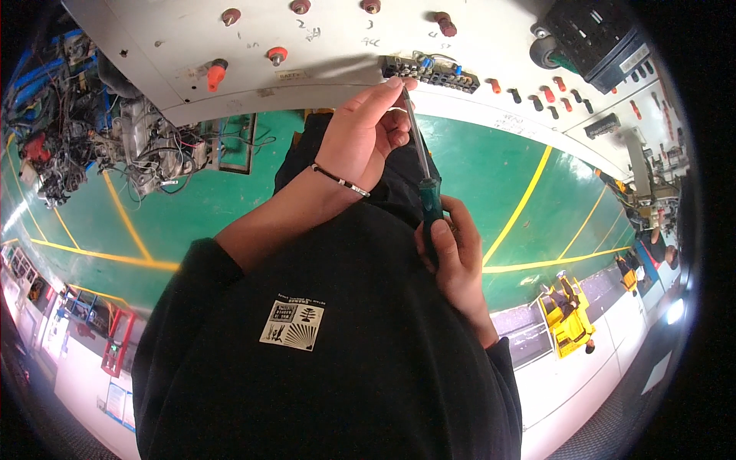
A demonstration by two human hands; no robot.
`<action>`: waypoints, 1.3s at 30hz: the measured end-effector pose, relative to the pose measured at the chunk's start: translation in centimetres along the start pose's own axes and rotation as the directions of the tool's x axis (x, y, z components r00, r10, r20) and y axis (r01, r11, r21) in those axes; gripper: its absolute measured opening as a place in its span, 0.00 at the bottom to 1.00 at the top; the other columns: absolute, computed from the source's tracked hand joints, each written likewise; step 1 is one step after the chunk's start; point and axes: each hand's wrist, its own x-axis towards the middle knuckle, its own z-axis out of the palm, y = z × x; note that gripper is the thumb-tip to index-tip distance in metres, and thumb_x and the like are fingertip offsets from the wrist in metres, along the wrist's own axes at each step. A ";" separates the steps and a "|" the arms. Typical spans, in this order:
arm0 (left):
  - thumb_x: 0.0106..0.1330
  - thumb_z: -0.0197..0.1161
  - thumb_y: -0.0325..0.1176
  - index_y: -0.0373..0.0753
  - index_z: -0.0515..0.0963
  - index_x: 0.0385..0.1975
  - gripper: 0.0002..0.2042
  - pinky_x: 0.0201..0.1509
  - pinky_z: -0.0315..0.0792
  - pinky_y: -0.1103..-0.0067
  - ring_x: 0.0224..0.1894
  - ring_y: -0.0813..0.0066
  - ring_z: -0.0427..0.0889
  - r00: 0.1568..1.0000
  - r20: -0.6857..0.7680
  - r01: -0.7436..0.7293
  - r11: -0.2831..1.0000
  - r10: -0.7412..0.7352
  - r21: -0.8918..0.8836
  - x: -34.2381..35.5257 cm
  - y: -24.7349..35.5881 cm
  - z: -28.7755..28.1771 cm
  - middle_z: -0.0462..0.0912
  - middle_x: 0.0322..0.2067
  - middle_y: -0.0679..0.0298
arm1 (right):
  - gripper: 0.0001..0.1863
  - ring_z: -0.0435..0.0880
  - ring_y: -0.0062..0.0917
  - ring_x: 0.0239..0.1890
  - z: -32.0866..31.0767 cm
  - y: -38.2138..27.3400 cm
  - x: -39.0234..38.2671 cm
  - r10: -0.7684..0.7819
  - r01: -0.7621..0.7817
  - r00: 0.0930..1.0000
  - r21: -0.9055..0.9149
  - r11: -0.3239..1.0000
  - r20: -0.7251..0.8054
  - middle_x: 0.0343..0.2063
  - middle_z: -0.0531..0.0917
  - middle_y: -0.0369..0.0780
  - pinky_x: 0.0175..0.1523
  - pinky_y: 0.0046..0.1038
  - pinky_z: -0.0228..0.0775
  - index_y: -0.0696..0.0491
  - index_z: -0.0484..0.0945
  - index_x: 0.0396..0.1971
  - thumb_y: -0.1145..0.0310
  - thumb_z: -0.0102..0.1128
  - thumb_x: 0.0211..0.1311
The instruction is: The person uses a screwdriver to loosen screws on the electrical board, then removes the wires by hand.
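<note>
My right hand (pixel 458 249) is wrapped round the dark green handle of a screwdriver (pixel 432 201). The metal shaft slants up and left toward my left hand (pixel 359 138). There, my thumb and forefinger are pinched together right at the screwdriver's tip; whatever small thing they hold is hidden. Just above the pinch, a black terminal block (pixel 441 75) with metal screws and short blue-ended wires is fixed to the white panel (pixel 337 65). My left fingertips are close to its left part; I cannot tell if they touch it.
Red binding posts (pixel 277 54) and red and black sockets (pixel 548 93) stud the panel. A black boxed device (pixel 590 46) sits at upper right. To the left stands an engine with loose wiring (pixel 146 142). Farther off, a person sits on a yellow seat (pixel 571 326) beyond the green floor.
</note>
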 end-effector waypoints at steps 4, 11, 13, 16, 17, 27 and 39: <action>0.70 0.56 0.39 0.33 0.75 0.47 0.15 0.32 0.65 0.85 0.27 0.85 0.71 1.000 0.004 0.005 1.000 -0.004 -0.008 0.1 0.0 0.2 0.72 0.25 0.71 | 0.17 0.71 0.15 0.26 -0.2 0.2 0.1 -0.025 0.024 0.999 -0.047 0.999 -0.021 0.26 0.76 0.36 0.33 0.17 0.63 0.60 0.65 0.53 0.69 0.49 0.69; 0.69 0.57 0.39 0.33 0.76 0.46 0.15 0.32 0.65 0.85 0.28 0.85 0.70 1.000 0.021 0.013 1.000 -0.012 -0.010 0.2 0.0 -0.1 0.72 0.26 0.72 | 0.16 0.74 0.18 0.28 -0.6 0.5 0.3 -0.121 0.120 0.993 -0.197 0.973 0.008 0.25 0.78 0.38 0.36 0.21 0.66 0.60 0.65 0.52 0.69 0.49 0.68; 0.69 0.57 0.40 0.34 0.76 0.45 0.15 0.32 0.65 0.85 0.28 0.85 0.70 1.000 0.021 0.010 1.000 -0.010 -0.006 0.2 -0.1 -0.2 0.72 0.26 0.72 | 0.16 0.73 0.18 0.28 -0.5 0.6 0.3 -0.143 0.141 0.990 -0.195 0.971 0.007 0.25 0.77 0.37 0.35 0.21 0.66 0.60 0.65 0.51 0.69 0.48 0.68; 0.69 0.57 0.40 0.35 0.77 0.44 0.14 0.32 0.66 0.85 0.28 0.85 0.70 1.000 0.021 0.004 1.000 -0.004 0.001 0.3 -0.2 -0.3 0.72 0.26 0.72 | 0.16 0.74 0.18 0.28 -0.3 0.1 0.3 -0.125 0.122 0.992 -0.193 0.974 -0.004 0.25 0.78 0.38 0.35 0.21 0.66 0.60 0.65 0.51 0.69 0.48 0.68; 0.69 0.57 0.40 0.35 0.77 0.44 0.14 0.32 0.66 0.85 0.28 0.85 0.70 1.000 0.024 0.003 1.000 -0.003 0.006 0.4 -0.1 -0.2 0.72 0.26 0.72 | 0.16 0.73 0.17 0.28 -0.3 -0.1 0.4 -0.109 0.106 0.994 -0.180 0.978 -0.006 0.26 0.78 0.38 0.35 0.21 0.66 0.60 0.66 0.51 0.69 0.48 0.68; 0.69 0.58 0.40 0.34 0.77 0.43 0.14 0.31 0.65 0.86 0.27 0.85 0.70 1.000 -0.025 0.016 1.000 -0.016 0.005 0.6 0.1 -0.2 0.72 0.25 0.72 | 0.16 0.73 0.18 0.27 -0.5 0.2 0.9 -0.123 0.129 0.992 -0.198 0.972 0.040 0.24 0.77 0.39 0.34 0.22 0.66 0.61 0.66 0.51 0.68 0.49 0.68; 0.69 0.58 0.38 0.34 0.77 0.43 0.13 0.30 0.64 0.85 0.26 0.85 0.70 0.999 -0.046 0.012 1.000 -0.012 -0.018 0.5 0.2 0.1 0.73 0.24 0.71 | 0.16 0.73 0.18 0.25 -0.5 0.1 0.9 -0.147 0.149 0.989 -0.208 0.967 0.029 0.23 0.78 0.38 0.32 0.23 0.65 0.61 0.66 0.50 0.67 0.49 0.68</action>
